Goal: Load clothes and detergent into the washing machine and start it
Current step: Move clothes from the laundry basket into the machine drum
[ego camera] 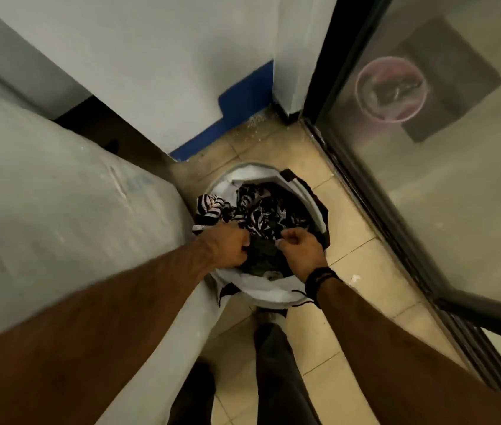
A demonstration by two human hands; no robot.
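Below, dark and striped clothes (269, 210) heaped in white basket (273, 294); left hand (230, 248) and right hand (299, 250) both clenched on dark cloth; beige tiled floor (356, 262), glass door (445, 167) alongside

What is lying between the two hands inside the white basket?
In the head view, a dark garment bunches between the left hand and right hand.

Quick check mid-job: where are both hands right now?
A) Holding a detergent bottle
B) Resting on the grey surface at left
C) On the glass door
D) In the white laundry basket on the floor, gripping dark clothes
D: the left hand and right hand are both closed on dark clothes inside the white laundry basket on the tiled floor.
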